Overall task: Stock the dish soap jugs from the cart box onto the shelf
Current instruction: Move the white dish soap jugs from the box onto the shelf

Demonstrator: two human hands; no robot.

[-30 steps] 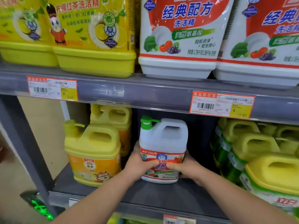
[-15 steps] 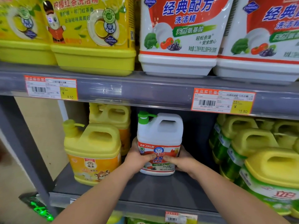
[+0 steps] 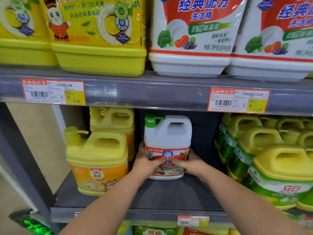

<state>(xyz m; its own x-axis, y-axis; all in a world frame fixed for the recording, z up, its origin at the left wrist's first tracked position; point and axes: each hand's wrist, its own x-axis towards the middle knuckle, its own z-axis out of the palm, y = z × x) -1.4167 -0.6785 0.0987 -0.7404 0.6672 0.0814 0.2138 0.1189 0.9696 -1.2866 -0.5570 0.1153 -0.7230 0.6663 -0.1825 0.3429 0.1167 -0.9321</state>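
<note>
At the lower left corner of the frame a green glowing light (image 3: 33, 226) shows beside the grey shelf upright. At upper left, yellow jugs (image 3: 100, 31) stand on the upper shelf (image 3: 152, 92), with a red and yellow price tag (image 3: 53, 92) on its rail reading 9.50. Below it, at centre left, a yellow jug with an orange label (image 3: 97, 160) stands on the lower shelf (image 3: 169, 195), and a second one like it (image 3: 112, 119) stands behind.

Just right of these, the left hand (image 3: 146, 164) holds the left side of the dish soap jug (image 3: 167, 133), its thumb laid across the front label. The jug stands upright at the centre of the frame, towards the back of the lower shelf, with its base on the grey board. Its body is white with a moulded carry handle on top and a green pump cap (image 3: 150, 120) at its upper left. Its red and white label carries blue characters, a small cartoon face and "290".

The right hand (image 3: 191, 165) mirrors the left on the jug's right side, thumb on the label. Each hand's grip is clamped on the jug.

Above, large white jugs with red labels (image 3: 194, 36) fill the upper right, over a second price tag (image 3: 238, 100) reading 15.90. At the right of the frame, green jugs with yellow tops (image 3: 279, 172) crowd the lower shelf, apart from the white jug.
</note>
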